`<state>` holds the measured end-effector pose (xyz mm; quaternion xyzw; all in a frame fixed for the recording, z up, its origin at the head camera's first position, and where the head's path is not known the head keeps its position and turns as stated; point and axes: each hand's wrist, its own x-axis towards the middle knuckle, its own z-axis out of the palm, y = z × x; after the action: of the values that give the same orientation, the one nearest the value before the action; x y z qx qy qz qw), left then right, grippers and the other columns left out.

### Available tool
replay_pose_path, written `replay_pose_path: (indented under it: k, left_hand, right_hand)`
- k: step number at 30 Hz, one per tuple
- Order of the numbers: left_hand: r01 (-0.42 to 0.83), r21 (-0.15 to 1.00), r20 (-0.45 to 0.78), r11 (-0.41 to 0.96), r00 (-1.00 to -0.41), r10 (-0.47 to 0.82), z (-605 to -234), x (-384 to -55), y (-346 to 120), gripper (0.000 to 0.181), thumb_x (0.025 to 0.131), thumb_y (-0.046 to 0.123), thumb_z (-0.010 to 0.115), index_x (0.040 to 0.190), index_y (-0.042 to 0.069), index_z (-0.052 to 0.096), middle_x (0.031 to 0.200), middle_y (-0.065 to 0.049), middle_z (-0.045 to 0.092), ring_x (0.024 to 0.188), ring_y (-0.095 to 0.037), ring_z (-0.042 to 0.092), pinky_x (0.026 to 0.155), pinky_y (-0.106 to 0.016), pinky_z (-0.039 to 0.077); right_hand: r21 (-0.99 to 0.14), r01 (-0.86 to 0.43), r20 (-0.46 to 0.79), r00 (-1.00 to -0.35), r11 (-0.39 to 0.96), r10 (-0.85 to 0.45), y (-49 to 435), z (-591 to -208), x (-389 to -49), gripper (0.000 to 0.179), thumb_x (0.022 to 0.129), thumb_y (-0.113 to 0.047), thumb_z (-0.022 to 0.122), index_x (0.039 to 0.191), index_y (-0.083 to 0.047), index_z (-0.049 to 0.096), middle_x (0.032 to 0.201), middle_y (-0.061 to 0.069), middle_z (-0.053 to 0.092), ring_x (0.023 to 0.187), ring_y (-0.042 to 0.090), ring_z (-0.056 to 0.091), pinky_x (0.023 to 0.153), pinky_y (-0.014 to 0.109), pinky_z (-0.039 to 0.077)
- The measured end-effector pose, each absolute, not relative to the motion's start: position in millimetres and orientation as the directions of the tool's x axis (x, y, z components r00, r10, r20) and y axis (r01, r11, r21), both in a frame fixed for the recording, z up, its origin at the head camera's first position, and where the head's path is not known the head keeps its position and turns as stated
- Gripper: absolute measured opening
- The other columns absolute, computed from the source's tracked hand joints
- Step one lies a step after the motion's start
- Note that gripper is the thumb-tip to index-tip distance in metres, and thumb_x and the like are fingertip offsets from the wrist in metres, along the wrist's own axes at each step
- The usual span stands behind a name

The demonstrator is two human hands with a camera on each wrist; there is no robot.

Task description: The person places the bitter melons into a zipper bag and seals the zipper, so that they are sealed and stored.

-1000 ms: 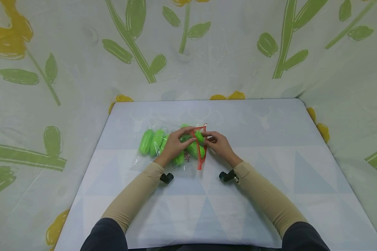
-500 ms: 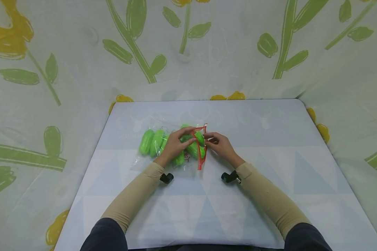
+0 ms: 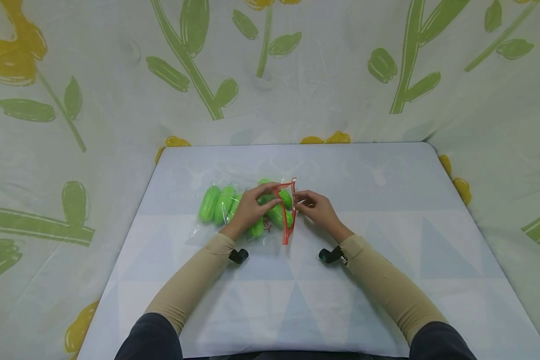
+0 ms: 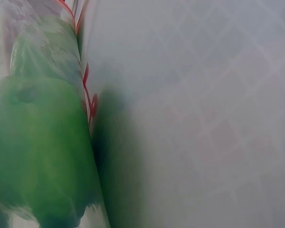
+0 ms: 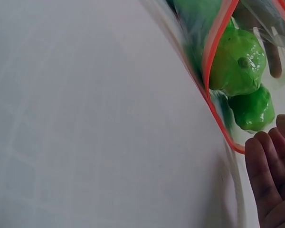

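Note:
A clear zip bag (image 3: 202, 232) with a red-edged mouth (image 3: 285, 237) lies on the table, its mouth gaping to the right. Several shiny, bright green, elongated vegetables (image 3: 209, 204), like cucumbers or small gourds, are inside. My left hand (image 3: 247, 210) holds the mouth's left rim between thumb and fingers. At the opposite rim, my right hand (image 3: 317, 210) pinches the edge with its fingertips. The right wrist view looks into the mouth at two vegetable ends (image 5: 247, 61), with left fingers (image 5: 274, 61) beyond. The left wrist view shows one green vegetable (image 4: 42, 142) through plastic; no hand appears there.
The table (image 3: 369, 310) wears a pale cloth with blue-grey triangles. A flower-patterned curtain (image 3: 324, 100) surrounds its back and sides. Black wrist cameras (image 3: 239, 256) sit on both sleeves.
My right hand has shifted slightly right and toward me, its fingertips moving from within the mouth to the right rim. The left hand and the vegetables look unmoved.

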<state>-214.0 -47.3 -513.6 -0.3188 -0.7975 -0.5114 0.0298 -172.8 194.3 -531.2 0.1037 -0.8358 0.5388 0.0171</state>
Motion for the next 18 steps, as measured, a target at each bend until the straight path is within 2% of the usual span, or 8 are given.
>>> replay_pose_path:
  k: [6,18]
  left_hand:
    - [0.529,0.8,0.358,0.285,-0.801,0.48,-515.3,-214.3,-47.1,0.049,0.093,0.028,0.077,0.139,0.018,0.063,0.116,-0.002,0.074,0.113,-0.019,0.067,0.104,-0.046,0.05]
    - [0.508,0.812,0.335,0.287,-0.808,0.484,-517.6,-215.0,-44.7,0.049,0.093,0.029,0.077,0.138,0.015,0.063,0.124,0.004,0.072,0.115,-0.014,0.065,0.107,-0.048,0.047]
  right_hand:
    - [-0.904,-0.197,0.146,-0.976,0.379,-0.161,197.6,-531.6,-173.9,0.038,0.097,-0.007,0.069,0.134,-0.005,0.064,0.112,0.017,0.072,0.099,0.031,0.07,0.089,0.043,0.057]
    - [-0.902,-0.193,0.148,-0.979,0.386,-0.143,202.3,-537.1,-176.3,0.036,0.098,-0.009,0.068,0.134,-0.005,0.063,0.109,0.015,0.073,0.094,0.027,0.071,0.081,0.031,0.058]
